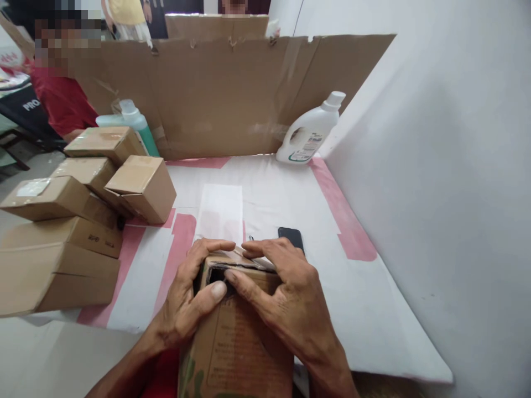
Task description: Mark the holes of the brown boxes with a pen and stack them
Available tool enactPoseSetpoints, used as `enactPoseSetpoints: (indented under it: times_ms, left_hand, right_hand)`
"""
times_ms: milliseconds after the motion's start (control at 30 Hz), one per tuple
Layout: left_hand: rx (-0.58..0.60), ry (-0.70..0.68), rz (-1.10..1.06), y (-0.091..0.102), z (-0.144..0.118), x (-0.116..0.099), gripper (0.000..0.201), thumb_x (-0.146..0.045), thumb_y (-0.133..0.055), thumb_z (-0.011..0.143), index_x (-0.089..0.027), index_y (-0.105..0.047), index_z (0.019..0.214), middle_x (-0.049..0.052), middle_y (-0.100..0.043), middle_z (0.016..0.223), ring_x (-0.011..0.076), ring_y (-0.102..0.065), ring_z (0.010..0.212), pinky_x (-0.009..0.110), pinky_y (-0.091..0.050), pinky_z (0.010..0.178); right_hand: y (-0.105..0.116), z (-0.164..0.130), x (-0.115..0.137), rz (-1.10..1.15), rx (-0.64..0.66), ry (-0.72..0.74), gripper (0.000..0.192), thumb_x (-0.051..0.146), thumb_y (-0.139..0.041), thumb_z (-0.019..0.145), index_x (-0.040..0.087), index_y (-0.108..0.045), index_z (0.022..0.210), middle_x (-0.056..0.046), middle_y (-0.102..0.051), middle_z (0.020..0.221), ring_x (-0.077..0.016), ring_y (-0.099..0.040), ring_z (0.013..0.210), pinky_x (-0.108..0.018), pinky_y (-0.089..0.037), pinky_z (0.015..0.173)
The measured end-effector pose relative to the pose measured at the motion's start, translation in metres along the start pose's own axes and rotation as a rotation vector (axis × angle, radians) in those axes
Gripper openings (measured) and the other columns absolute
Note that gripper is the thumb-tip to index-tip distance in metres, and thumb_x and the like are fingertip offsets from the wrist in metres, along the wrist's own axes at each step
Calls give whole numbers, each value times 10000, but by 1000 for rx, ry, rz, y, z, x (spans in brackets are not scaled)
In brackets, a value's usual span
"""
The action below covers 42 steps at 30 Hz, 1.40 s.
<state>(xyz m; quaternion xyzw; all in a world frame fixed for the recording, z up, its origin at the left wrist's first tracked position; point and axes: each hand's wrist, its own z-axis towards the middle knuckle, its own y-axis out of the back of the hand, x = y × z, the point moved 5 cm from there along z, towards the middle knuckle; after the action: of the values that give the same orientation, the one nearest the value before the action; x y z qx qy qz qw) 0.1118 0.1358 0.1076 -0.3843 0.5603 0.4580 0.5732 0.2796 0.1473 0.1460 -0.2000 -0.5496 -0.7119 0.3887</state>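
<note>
Both left hand (186, 301) and right hand (296, 296) grasp printed carton (243, 337); dark gap (216, 275), contents unclear.

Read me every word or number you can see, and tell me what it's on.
"PRO", on dark fabric at far left.
Held box: print too blurred to read.
White bottle: label too small.
Box with dark marks: letters unclear.
Box with white label: too blurred.
Red marks, far left: unreadable.

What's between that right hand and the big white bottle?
In the head view, a black smartphone lies between the right hand and the white bottle, nearer the hand.
</note>
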Motion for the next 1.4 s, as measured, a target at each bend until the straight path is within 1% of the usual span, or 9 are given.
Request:
enactPoseSetpoints:
  times_ms: [367,567,767,900,1000,1100,1200,1267,1400]
  left_hand:
    - [17,-183,78,-5,-22,-9,477,-466,-570,960,-294,-559,1405,75,-570,1405,331,-484,1356,479,-369,1155]
    - [-212,-265,158,2,-30,-12,258,-302,-638,933,-293,-682,1187,45,-672,1207,285,-583,1228,487,-378,1149]
    - [-257,-248,202,2,-31,-12,225,-281,-605,957,-311,-692,1162,26,-684,1134,257,-617,1114,527,-334,1201]
    - [-229,-165,192,5,-29,-7,227,-314,-605,968,-323,-685,1181,17,-657,1188,257,-575,1200,456,-356,1193]
    - [-194,-113,187,3,-28,-6,311,-413,-625,944,-322,-658,1240,33,-624,1286,303,-509,1318,450,-400,1153]
    - [-168,-91,213,2,-29,-7,411,-476,-656,904,-320,-623,1284,47,-593,1370,347,-470,1371,497,-413,1153]
    - [-196,-37,223,12,-30,-4,423,-500,-641,900,-336,-600,1287,27,-581,1404,363,-461,1384,538,-375,1196]
    - [-242,33,220,25,-31,2,432,-521,-616,904,-356,-579,1301,9,-584,1410,377,-484,1353,558,-389,1180]
    - [-289,93,233,46,-30,12,441,-515,-566,923,-408,-540,1350,-17,-605,1388,393,-543,1252,572,-495,1049]
  right_hand:
    - [2,-27,24,-62,55,-5,249,440,-689,923,222,-715,1042,-57,-750,969,-255,-716,864,-415,-570,775]
    - [0,-28,24,-82,7,2,213,418,-692,912,209,-702,955,-54,-723,886,-250,-689,810,-413,-567,735]
    - [-2,-23,24,-64,2,5,174,360,-719,873,193,-711,922,-45,-706,821,-247,-667,778,-405,-556,711]
    - [-3,-21,23,-26,-64,10,211,408,-755,876,200,-723,896,-49,-721,819,-246,-674,796,-401,-555,743]
    - [8,-22,20,123,-149,21,293,470,-740,909,208,-728,1041,-67,-757,978,-249,-701,921,-404,-572,829]
    - [38,-28,-9,272,-364,-81,290,457,-638,981,238,-700,1161,-62,-742,1116,-228,-702,1023,-379,-575,873]
    - [61,-43,-65,133,-535,-318,218,430,-613,990,234,-710,996,-25,-735,921,-187,-699,813,-322,-546,744]
    - [54,-52,-106,-49,-433,-453,225,427,-639,960,216,-694,903,-8,-711,772,-177,-663,677,-301,-497,659]
    - [-5,-72,-159,-323,32,-563,136,348,-696,907,217,-677,874,2,-696,637,-200,-672,604,-276,-403,562]
